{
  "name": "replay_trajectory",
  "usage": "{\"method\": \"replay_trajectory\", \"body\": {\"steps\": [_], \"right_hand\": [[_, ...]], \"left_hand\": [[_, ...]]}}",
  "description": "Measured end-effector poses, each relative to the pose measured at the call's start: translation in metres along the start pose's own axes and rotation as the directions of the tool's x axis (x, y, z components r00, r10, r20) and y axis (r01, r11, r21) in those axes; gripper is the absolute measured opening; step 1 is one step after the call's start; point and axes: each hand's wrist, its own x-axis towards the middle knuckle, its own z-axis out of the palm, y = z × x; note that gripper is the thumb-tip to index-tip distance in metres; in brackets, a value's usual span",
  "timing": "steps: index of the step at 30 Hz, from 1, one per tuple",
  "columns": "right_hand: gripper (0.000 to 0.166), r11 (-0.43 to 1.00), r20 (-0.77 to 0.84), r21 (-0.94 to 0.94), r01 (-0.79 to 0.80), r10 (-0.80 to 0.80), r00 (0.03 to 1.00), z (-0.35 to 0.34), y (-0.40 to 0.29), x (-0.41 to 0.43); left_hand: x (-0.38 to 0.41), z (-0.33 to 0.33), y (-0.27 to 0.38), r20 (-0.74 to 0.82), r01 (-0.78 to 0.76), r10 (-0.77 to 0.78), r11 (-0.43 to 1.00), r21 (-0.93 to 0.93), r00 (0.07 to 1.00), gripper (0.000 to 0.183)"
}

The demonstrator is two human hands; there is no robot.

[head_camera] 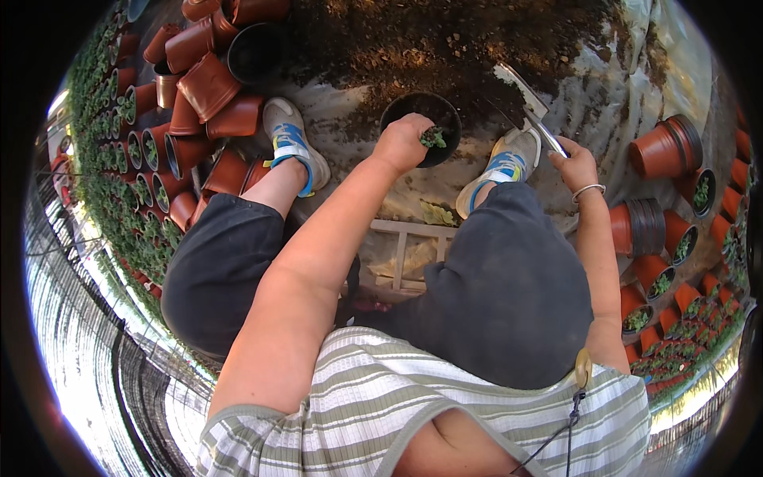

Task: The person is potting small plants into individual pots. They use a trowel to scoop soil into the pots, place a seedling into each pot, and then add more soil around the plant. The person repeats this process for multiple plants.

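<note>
My left hand [406, 141] reaches over a dark-lined plant pot [440, 105] that stands between my shoes. Its fingers hold a small green seedling [433, 138] inside the pot's mouth; the seedling's root end is hidden. My right hand [576, 164] grips the metal handle of a hand shovel [535, 102]. The shovel's blade is angled over the soil [417, 45], beyond my right shoe [514, 156]. Some soil clings to the blade.
Reddish-brown empty pots [208, 86] lie heaped on the left, with a black-mouthed pot [256, 52] beside them. Stacked pots [658, 149] lie on the right, near several potted seedlings [682, 244]. Plastic sheeting [602, 113] covers the ground. A wooden frame [400, 256] is between my legs.
</note>
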Motion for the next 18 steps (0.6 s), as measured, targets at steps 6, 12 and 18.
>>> {"method": "replay_trajectory", "body": {"steps": [6, 12, 18], "right_hand": [[0.043, 0.981, -0.041, -0.004, 0.194, -0.194, 0.980, 0.063, -0.053, 0.080], [0.045, 0.965, -0.103, -0.038, 0.260, -0.262, 0.959, 0.061, -0.073, 0.059], [0.041, 0.916, -0.047, -0.083, 0.392, -0.397, 0.917, -0.020, -0.051, -0.032]], "left_hand": [[0.008, 0.001, 0.004, 0.009, 0.019, -0.018, 0.999, -0.026, 1.000, 0.025], [0.010, -0.005, 0.003, 0.059, 0.212, -0.210, 0.977, -0.023, 0.976, 0.030], [0.016, -0.007, 0.008, 0.071, 0.376, -0.371, 0.924, -0.073, 0.926, 0.034]]}}
